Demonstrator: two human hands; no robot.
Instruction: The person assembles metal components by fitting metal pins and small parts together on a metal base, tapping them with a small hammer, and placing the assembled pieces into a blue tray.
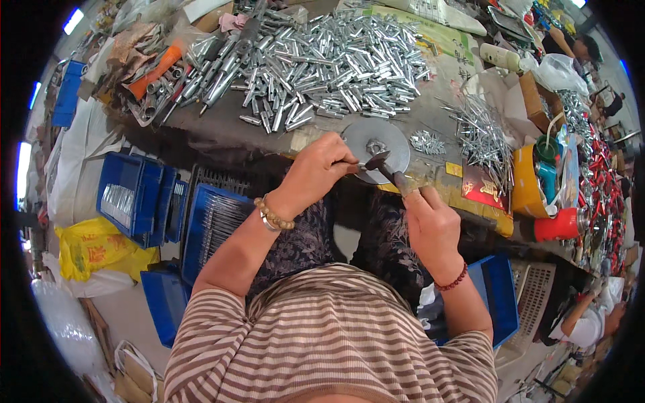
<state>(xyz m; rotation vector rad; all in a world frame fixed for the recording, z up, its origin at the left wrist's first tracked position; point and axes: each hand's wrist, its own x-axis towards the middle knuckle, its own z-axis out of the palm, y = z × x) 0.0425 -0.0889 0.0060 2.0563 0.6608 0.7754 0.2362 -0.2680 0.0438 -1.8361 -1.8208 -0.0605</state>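
Small metal piece (pixel 361 166) — pinched in the left hand (pixel 321 163), fingers nearly together, over the round plate (pixel 395 136); right hand (pixel 433 227) fingers wrap a hammer (pixel 396 177). Slack pinch or off-centre blow — likely causes of bruised fingertips.

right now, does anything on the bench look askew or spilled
The thin metal rods right of the round metal disc look untidy: they lie jumbled at crossing angles, some overlapping a red card. Nothing looks clearly damaged.
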